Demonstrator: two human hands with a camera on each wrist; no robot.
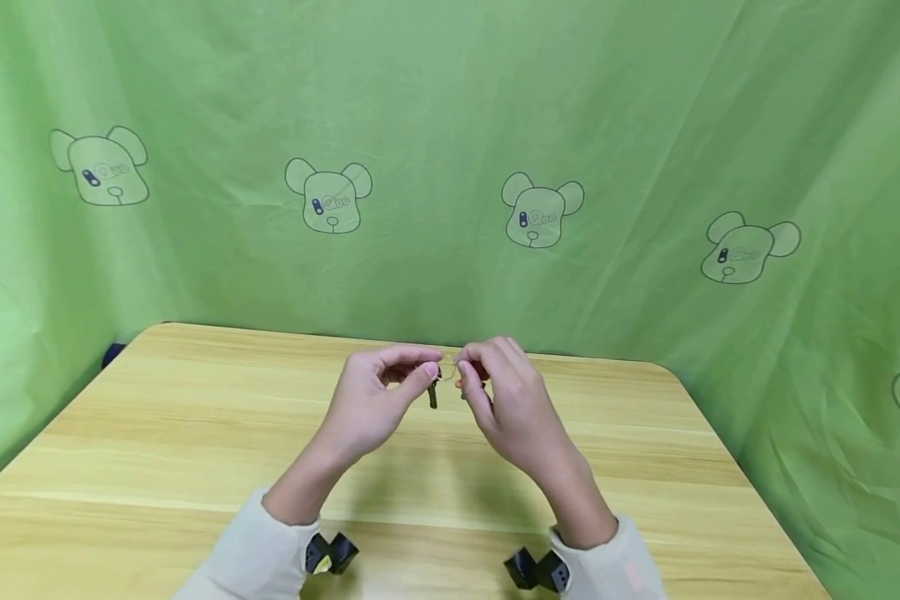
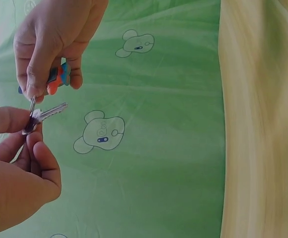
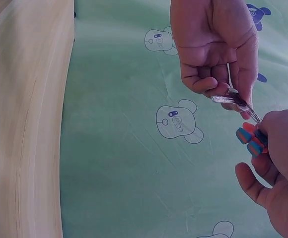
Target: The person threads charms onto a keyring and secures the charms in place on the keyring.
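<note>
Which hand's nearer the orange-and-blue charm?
Right. The right hand is right at the orange-and-blue charm, which sits against its fingers; the left hand is farther off, to the charm's left, pinching a key.

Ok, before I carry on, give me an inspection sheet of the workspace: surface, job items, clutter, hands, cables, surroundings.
Surface: pale wood-grain table.
Job's things: toothed key; thin metal ring between the hands; orange-and-blue charm at the right hand; how the charm is attached can't be made out.
Clutter: nothing seen.
Hands: left hand pinches the key; right hand pinches the ring; both are raised above the table.
Cables: nothing seen.
Surroundings: green backdrop with bear-head prints; dark blue object, mostly hidden, by the table's far left corner.
</note>
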